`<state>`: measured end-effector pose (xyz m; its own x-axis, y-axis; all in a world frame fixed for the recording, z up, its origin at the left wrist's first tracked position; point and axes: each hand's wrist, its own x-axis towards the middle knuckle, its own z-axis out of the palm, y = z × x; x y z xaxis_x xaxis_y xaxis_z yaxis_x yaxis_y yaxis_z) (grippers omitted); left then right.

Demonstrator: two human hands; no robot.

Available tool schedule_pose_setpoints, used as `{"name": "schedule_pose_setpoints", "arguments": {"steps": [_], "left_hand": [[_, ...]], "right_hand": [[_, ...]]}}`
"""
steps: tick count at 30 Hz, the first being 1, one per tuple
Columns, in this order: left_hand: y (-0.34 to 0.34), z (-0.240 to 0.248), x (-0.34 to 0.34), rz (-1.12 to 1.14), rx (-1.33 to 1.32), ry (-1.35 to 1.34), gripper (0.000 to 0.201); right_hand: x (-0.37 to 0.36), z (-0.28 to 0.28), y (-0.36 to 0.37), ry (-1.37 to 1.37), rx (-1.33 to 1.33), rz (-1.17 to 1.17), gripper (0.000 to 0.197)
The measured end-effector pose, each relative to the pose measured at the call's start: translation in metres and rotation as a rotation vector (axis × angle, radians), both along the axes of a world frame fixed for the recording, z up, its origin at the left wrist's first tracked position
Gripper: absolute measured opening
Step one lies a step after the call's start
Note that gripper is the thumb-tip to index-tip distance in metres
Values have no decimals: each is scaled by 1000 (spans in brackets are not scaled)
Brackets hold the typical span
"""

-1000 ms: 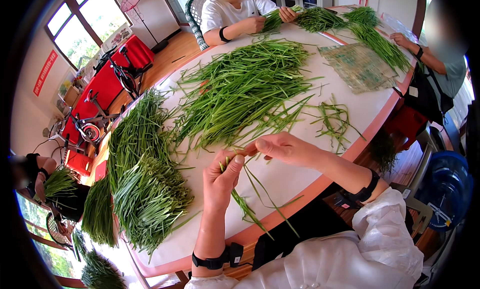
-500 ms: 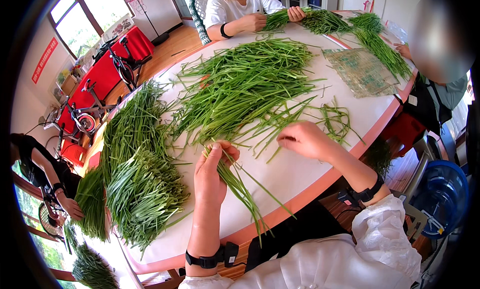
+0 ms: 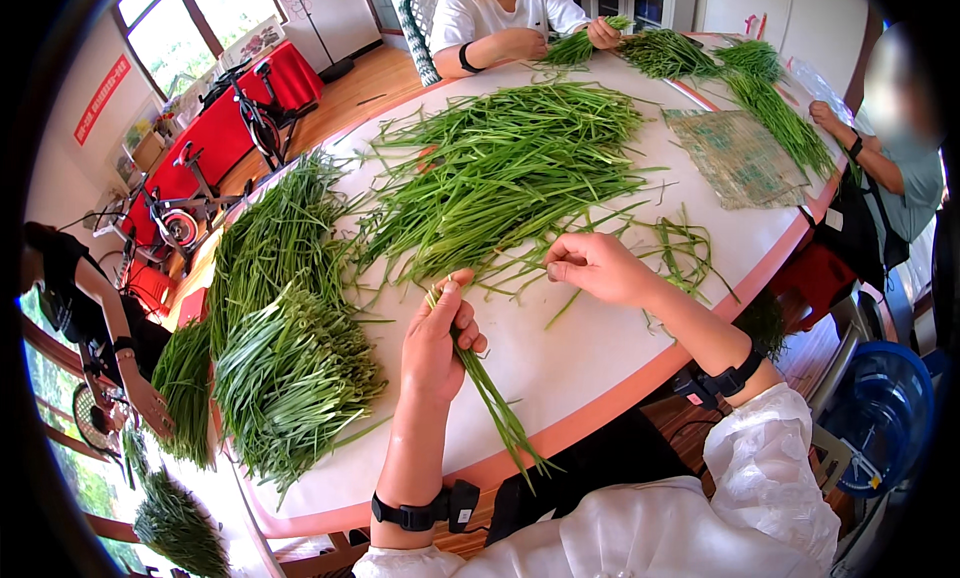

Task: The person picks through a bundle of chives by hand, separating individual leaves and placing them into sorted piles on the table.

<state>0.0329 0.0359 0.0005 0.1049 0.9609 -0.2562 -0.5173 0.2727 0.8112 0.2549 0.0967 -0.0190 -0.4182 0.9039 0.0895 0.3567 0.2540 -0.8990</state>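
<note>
We logged our left hand raised above the near part of the round white bench, fingers curled shut around a small bunch of green stalks. The bunch ran from the fist down towards us, its leafy tips hanging past the pink rim of the bench. Our right hand rested low over the bench, its fingertips pinched together; whether a strand lay between them we could not tell, though it seemed nearly empty.

The stalks were long, thin and flat, fresh green throughout.

Items around: a large loose heap of greens just beyond both hands; a tidier sorted pile to our left; a few stray strands to the right of the right hand; a woven mat farther right. Other people sat at the far edge and the right side, their hands on further bunches.
</note>
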Motion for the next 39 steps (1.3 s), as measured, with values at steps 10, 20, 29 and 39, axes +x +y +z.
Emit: {"name": "schedule_pose_setpoints", "arguments": {"steps": [10,20,29,39], "left_hand": [[-2,-5,-9,0,-31,18,30],[-5,-3,-11,92,33,114,23],[-6,-2,-5,80,72,166,22],[-9,-2,-2,47,127,222,20]], "right_hand": [[-27,8,-10,216,-397,216,23],[-51,17,-21,170,-63,157,27],[-54,16,-24,311,-164,132,23],[-45,21,-26,281,-203,122,23]]}}
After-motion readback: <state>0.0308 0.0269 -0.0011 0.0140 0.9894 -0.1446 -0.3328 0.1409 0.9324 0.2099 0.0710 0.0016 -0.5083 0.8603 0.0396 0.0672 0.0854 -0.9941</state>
